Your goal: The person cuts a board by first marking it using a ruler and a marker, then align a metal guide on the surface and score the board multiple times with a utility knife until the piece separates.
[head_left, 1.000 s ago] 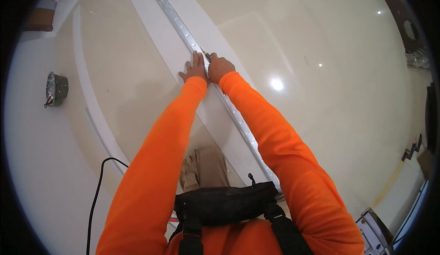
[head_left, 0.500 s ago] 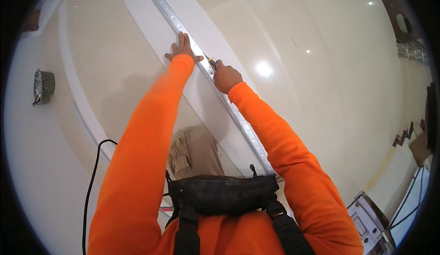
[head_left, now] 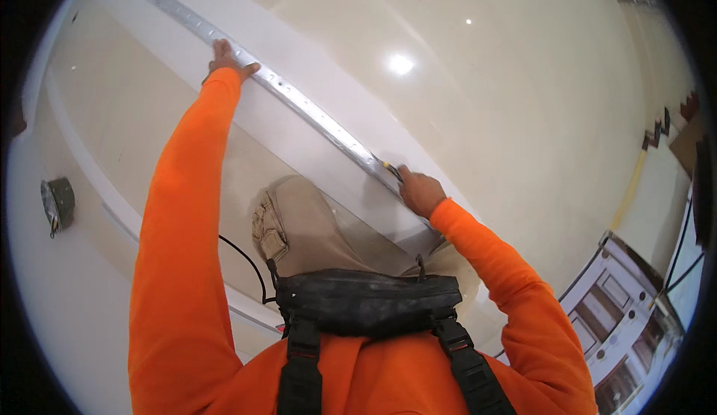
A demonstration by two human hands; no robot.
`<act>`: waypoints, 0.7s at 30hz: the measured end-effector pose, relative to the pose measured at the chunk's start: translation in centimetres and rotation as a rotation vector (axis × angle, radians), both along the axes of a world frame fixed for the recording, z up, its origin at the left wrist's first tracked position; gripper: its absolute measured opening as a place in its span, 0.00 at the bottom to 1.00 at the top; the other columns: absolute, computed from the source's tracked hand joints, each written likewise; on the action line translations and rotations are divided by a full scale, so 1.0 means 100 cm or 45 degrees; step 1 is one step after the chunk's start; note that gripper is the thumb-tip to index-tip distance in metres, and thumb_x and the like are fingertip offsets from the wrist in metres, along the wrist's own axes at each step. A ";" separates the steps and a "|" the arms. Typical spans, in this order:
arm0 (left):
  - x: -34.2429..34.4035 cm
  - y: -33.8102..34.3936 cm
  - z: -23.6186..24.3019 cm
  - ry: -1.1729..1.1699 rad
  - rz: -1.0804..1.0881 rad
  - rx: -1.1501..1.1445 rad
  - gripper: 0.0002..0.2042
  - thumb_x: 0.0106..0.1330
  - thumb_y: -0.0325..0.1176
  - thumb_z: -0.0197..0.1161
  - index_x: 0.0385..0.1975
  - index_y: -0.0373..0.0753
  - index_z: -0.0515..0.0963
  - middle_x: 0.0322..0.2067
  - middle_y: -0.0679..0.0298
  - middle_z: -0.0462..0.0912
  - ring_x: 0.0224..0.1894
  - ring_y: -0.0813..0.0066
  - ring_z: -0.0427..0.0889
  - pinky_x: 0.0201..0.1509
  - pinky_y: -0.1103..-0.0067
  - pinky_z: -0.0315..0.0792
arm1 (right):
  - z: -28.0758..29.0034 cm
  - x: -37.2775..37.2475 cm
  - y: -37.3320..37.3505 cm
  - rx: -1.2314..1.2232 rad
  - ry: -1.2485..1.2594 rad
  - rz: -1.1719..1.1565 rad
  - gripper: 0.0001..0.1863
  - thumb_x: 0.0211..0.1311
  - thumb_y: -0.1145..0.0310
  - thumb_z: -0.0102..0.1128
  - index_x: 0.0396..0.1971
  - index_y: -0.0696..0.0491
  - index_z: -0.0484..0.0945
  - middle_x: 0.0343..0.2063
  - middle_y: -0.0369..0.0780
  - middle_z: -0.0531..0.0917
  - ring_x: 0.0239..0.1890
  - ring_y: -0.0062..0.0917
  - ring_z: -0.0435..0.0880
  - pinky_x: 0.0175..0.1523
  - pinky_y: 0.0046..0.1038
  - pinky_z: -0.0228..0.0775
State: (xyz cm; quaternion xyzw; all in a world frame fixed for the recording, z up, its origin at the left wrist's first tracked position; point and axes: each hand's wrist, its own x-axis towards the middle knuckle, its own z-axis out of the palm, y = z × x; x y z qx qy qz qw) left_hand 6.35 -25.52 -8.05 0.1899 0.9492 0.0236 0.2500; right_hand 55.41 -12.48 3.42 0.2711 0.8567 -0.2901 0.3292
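The two grips lie well apart now; a second ago they are side by side on the metal strip. The right grip [head_left: 421,192] has come down the strip toward the body, fingers closed around the handle of what looks like a yellow-and-black knife [head_left: 392,170], its tip just ahead of the fingers at the strip's far edge. The left grip [head_left: 228,63] sits farther up, fingers and thumb spread over the metal strip [head_left: 314,113], apparently pressing it flat. The strip runs from beyond the left grip down to the right grip, lying on the white board [head_left: 287,135], which shows on both sides of it. The change suggests the knife is drawn along the strip as a straight guide, with much of the stretch between the grips already passed; whether the board is scored there is too small to tell.
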 end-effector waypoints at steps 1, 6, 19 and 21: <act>-0.003 -0.001 -0.004 0.018 -0.033 0.028 0.57 0.52 0.58 0.71 0.75 0.44 0.38 0.76 0.67 0.33 0.73 0.54 0.56 0.72 0.58 0.60 | 0.005 0.026 0.000 -0.014 -0.046 -0.020 0.16 0.65 0.68 0.47 0.52 0.54 0.66 0.31 0.51 0.83 0.36 0.48 0.83 0.42 0.47 0.75; 0.017 0.007 -0.022 -0.005 -0.131 0.159 0.58 0.51 0.55 0.73 0.74 0.37 0.40 0.76 0.57 0.35 0.72 0.52 0.58 0.73 0.69 0.60 | 0.030 0.196 0.014 0.112 -0.461 0.009 0.17 0.64 0.67 0.49 0.51 0.53 0.71 0.36 0.51 0.84 0.39 0.48 0.84 0.46 0.47 0.75; -0.006 0.020 0.030 0.150 -0.171 -0.317 0.50 0.59 0.52 0.68 0.74 0.42 0.43 0.75 0.57 0.39 0.74 0.54 0.53 0.74 0.65 0.58 | -0.023 0.120 -0.047 0.036 0.230 -1.449 0.25 0.54 0.53 0.65 0.41 0.61 0.75 0.29 0.53 0.82 0.35 0.48 0.83 0.44 0.41 0.73; 0.067 0.044 0.034 0.036 -0.237 -0.435 0.45 0.62 0.51 0.65 0.74 0.44 0.46 0.75 0.57 0.43 0.73 0.54 0.55 0.72 0.63 0.60 | -0.043 0.147 -0.061 0.082 0.260 -1.549 0.26 0.55 0.54 0.65 0.42 0.62 0.74 0.31 0.54 0.83 0.37 0.49 0.83 0.45 0.41 0.74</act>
